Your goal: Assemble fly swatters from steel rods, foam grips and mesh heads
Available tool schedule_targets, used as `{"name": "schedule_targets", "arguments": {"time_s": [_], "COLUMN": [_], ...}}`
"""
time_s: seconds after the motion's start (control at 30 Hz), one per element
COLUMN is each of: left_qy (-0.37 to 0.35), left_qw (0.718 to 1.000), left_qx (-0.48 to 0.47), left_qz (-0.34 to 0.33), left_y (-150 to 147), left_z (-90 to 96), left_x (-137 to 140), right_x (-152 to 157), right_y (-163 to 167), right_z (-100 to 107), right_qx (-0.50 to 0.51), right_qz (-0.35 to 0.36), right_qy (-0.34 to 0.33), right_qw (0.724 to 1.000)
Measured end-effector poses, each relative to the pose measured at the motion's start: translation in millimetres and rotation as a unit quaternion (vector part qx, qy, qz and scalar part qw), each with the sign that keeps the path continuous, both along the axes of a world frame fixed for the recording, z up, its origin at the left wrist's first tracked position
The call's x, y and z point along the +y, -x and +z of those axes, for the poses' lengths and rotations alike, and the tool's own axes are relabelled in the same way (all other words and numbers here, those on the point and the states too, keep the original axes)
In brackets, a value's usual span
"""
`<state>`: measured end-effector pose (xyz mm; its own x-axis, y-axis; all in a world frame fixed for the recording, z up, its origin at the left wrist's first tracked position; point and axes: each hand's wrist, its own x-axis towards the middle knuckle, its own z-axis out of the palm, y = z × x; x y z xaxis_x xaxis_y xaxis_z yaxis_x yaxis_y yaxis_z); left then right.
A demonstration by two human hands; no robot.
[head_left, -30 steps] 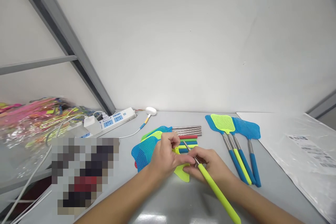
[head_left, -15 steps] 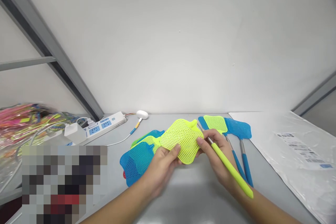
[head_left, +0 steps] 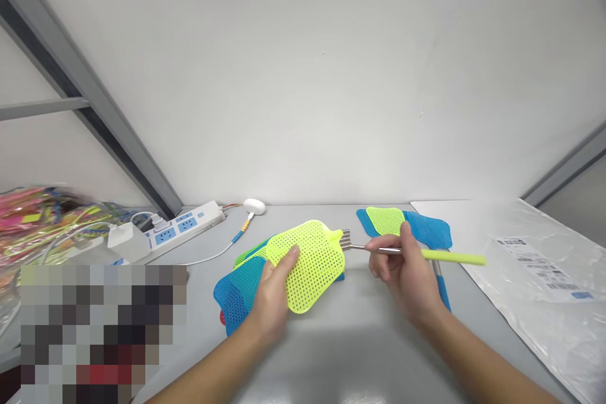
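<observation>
Your right hand (head_left: 402, 274) has drawn clear of the yellow-green mesh head (head_left: 315, 265), and the steel rod (head_left: 358, 247) it grips has swung from a slant to nearly level; the rod's far end points toward the neck (head_left: 336, 235) of the mesh head, so the two roughly line up, though contact is hard to tell; your left hand (head_left: 274, 303) grasps the mesh head, thumb on top, over the blue mesh heads (head_left: 250, 281) on the tabletop (head_left: 331, 360); the green handle (head_left: 457, 257) juts rightward.

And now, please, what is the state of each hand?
Left hand: closed, holding the yellow-green mesh swatter head.
Right hand: closed, holding the metal rod with the yellow-green handle.
</observation>
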<state>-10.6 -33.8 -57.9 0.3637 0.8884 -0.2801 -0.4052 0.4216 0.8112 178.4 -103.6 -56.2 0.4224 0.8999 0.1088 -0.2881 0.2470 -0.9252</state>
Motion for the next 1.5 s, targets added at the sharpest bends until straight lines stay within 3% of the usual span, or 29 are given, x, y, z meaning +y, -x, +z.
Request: {"name": "schedule_targets", "arguments": {"time_s": [0.2,0.57,1.03,1.5], "left_qy": [0.006,0.018,0.030,0.038], "left_qw": [0.995,0.987,0.988,0.990], "left_qx": [-0.027,-0.041,-0.033,-0.024], "left_qz": [-0.093,-0.154,-0.146,-0.133], "left_y": [2,3,2,2], "left_z": [0.8,-2.0,-7.3,-5.0], "left_x": [0,-2,-1,-3], "right_x": [7,9,11,11], "right_y": [-15,-19,-19,-20], "right_z": [13,9,6,7], "right_qx": [0.146,0.169,0.196,0.119], "right_qz": [0.057,0.107,0.136,0.095], "right_qy": [0.008,0.027,0.029,0.022], "right_qw": [0.988,0.979,0.971,0.988]}}
